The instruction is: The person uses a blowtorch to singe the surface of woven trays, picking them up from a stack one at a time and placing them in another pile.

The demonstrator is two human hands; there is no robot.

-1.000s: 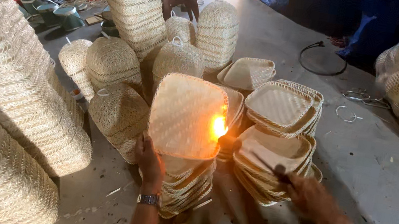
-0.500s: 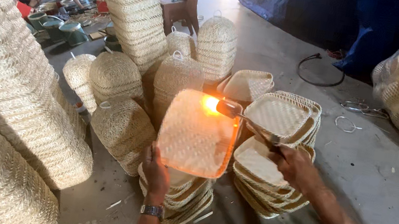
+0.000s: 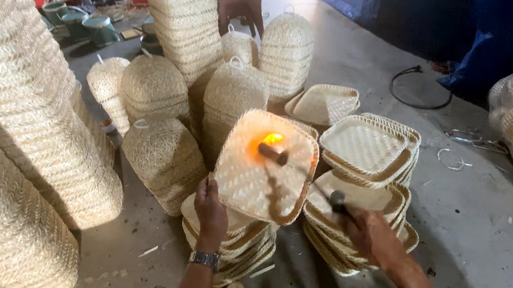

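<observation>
Two hands: I see both at work; my left hand [image 3: 212,209] grips the lower edge of a woven tray [image 3: 264,166] and holds it tilted up; my right hand [image 3: 367,230] is closed around a torch [image 3: 306,177]
Flame: its orange flame [image 3: 272,139] touches the tray's upper face
Scorch risk: I judge that lingering on one spot could char or light the dry weave
Spread risk: tray stacks [image 3: 361,182] stand just beside and below; tall basket stacks [image 3: 6,144] are near, so a spark could catch them
Grip risk: heat travelling down could make my fingers let go
</observation>
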